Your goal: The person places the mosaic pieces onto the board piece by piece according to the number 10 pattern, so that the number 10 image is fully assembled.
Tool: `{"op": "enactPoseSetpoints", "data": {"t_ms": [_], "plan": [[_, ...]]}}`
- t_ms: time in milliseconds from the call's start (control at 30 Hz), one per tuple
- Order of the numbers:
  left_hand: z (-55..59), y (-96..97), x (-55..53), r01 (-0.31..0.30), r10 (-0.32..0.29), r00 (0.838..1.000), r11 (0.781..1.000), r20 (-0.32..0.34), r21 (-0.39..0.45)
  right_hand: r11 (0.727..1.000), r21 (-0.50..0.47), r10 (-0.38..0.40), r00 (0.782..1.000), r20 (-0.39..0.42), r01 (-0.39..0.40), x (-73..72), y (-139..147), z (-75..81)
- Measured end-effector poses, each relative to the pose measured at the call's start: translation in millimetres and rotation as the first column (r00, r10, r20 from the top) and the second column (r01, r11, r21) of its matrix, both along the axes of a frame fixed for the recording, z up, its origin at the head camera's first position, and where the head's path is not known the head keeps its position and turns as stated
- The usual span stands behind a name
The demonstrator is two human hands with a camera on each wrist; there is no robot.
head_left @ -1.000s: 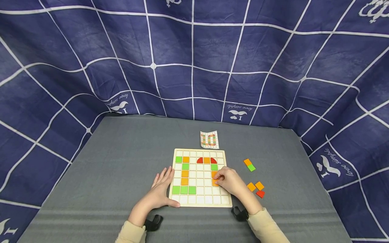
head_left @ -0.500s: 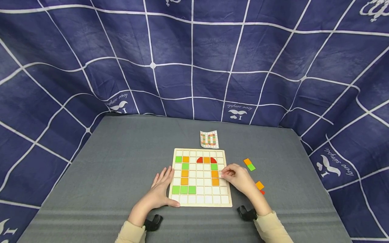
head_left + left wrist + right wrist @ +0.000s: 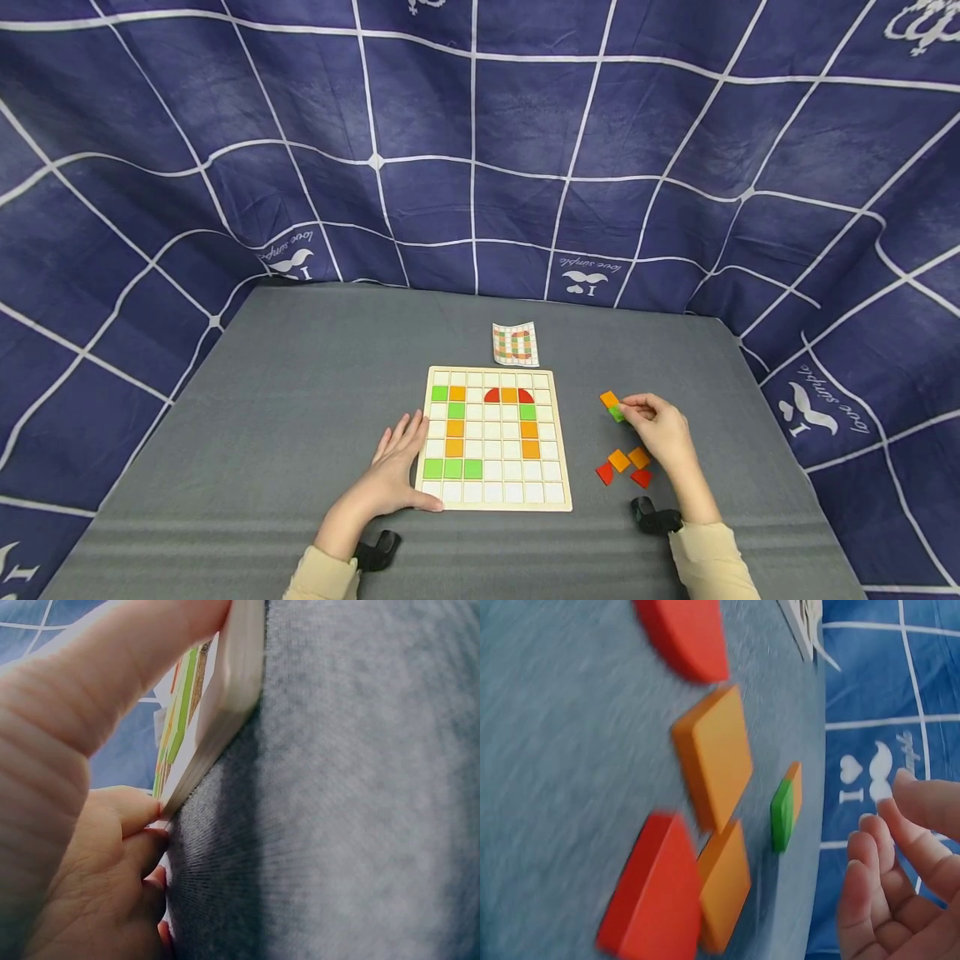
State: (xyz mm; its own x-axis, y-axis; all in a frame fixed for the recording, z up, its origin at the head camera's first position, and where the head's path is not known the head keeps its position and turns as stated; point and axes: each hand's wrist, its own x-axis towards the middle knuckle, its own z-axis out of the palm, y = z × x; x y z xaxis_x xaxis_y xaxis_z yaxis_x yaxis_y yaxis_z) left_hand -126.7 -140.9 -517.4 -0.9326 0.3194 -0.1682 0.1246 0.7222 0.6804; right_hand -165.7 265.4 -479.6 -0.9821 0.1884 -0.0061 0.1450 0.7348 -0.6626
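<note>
A square wooden grid board (image 3: 502, 496) lies on the grey table, with green, orange and red tiles in some of its cells. My left hand (image 3: 392, 477) rests spread along the board's left edge, its thumb at the near left corner. To the right of the board, my right hand (image 3: 660, 429) hovers by a green tile (image 3: 781, 816), fingertips overlapping it in the head view. In the right wrist view the loosely bent fingers show nothing between them, apart from that tile. An orange tile (image 3: 609, 399) touches the green one's far side.
Nearer on the right lie two orange tiles (image 3: 618, 461) and two red curved tiles (image 3: 604, 473). A small pattern card (image 3: 515, 344) sits just beyond the board. Blue curtain (image 3: 420, 200) with white lines surrounds the table's back and sides.
My right hand has left the board's orange tiles and moved right to the loose green tile, uncovering the loose red and orange tiles. The left hand has stayed put.
</note>
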Motion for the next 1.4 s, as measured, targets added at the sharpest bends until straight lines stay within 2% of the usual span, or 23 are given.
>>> {"op": "enactPoseSetpoints", "data": {"t_ms": [100, 333, 633, 933, 1200, 1400], "plan": [[-0.2, -0.1, 0.0, -0.003, 0.003, 1.0, 1.0, 0.008, 0.003, 1.0, -0.003, 0.004, 0.999, 0.034, -0.004, 6.8, 5.7, -1.1], [0.4, -0.1, -0.1, -0.002, 0.001, 1.0, 1.0, 0.012, 0.007, 0.995, -0.037, 0.098, 0.989, 0.114, -0.094, 29.4, 11.7, -8.9], [0.3, -0.2, 0.7, -0.006, 0.006, 1.0, 1.0, 0.007, 0.008, 0.998, -0.01, 0.06, 0.985, 0.164, -0.059, 51.4, 22.7, -12.9], [0.8, -0.3, 1.0, 0.0, 0.0, 1.0, 1.0, 0.002, 0.023, 0.996, 0.054, 0.056, 0.978, 0.199, -0.068, 57.3, 27.0, -17.4], [0.3, -0.8, 1.1, 0.003, -0.003, 1.0, 1.0, 0.0, 0.018, 0.989, 0.115, 0.071, 0.98, 0.187, -0.094, 58.5, 24.5, -21.3], [0.4, -0.5, 1.1, 0.003, -0.003, 1.0, 1.0, 0.0, 0.018, 0.988, 0.117, 0.075, 0.975, 0.207, -0.101, 59.1, 22.1, -20.3]]}}
